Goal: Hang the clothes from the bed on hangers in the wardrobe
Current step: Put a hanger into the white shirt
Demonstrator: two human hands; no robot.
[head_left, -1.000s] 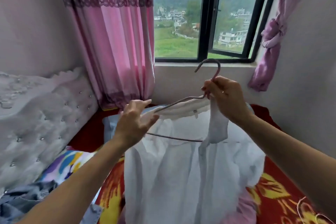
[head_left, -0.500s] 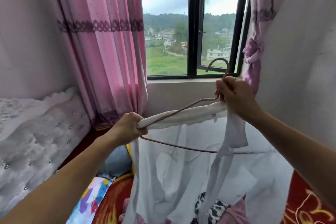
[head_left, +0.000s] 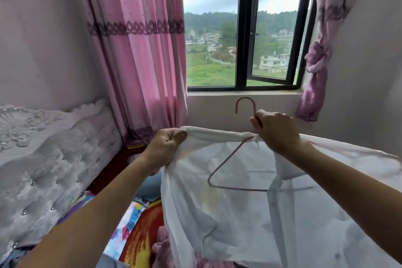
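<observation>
The step in hand seems to be dressing the hanger (head_left: 226, 171) with the white garment (head_left: 239, 220), up in the air over the bed (head_left: 139, 222). The right hand (head_left: 277, 131) is wrapping its grip tightly round the hanger's neck just under the hook (head_left: 245, 102). The left hand (head_left: 166, 146) is pinching the garment's bunched shoulder edge, its grip curled on the cloth and drawing it out level.

The garment is hanging over the bed's end nearest the window (head_left: 241, 28), with its lower part draping down onto the bed. The hanger's triangle is showing through the sheer cloth. The folds are hiding whether the hanger's left end is sitting inside that shoulder.

The next move is probably calling for settling the shoulder over that end, then carrying everything to the wardrobe, which is out of view.
</observation>
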